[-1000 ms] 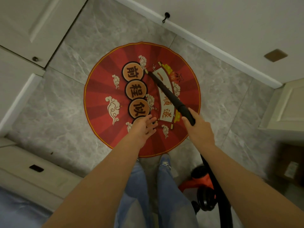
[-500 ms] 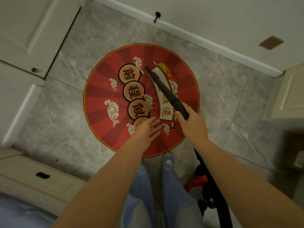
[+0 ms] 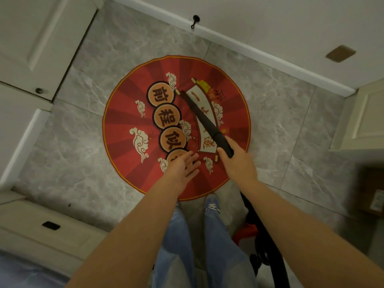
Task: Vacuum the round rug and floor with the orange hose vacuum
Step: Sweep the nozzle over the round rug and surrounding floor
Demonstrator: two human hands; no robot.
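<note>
A round red rug (image 3: 124,129) with orange circles, clouds and a white scroll lies on the grey tiled floor (image 3: 280,121). My right hand (image 3: 239,163) grips the black vacuum nozzle (image 3: 203,115), whose tip rests on the rug near the scroll's top. The black hose (image 3: 268,242) runs down under my right forearm to the orange vacuum body (image 3: 246,232), partly hidden behind my leg. My left hand (image 3: 182,166) hovers flat over the rug's near part with fingers straight, holding nothing.
White cabinet doors (image 3: 31,38) stand at the left, a low white unit (image 3: 41,221) at the lower left. A white baseboard (image 3: 249,48) with a black door stop (image 3: 195,20) runs along the back. A cream cabinet (image 3: 361,121) and a brown box (image 3: 372,192) sit right.
The view has shifted slightly, and the nozzle tip has drawn a little nearer across the rug. My left hand stays flat beside it.
</note>
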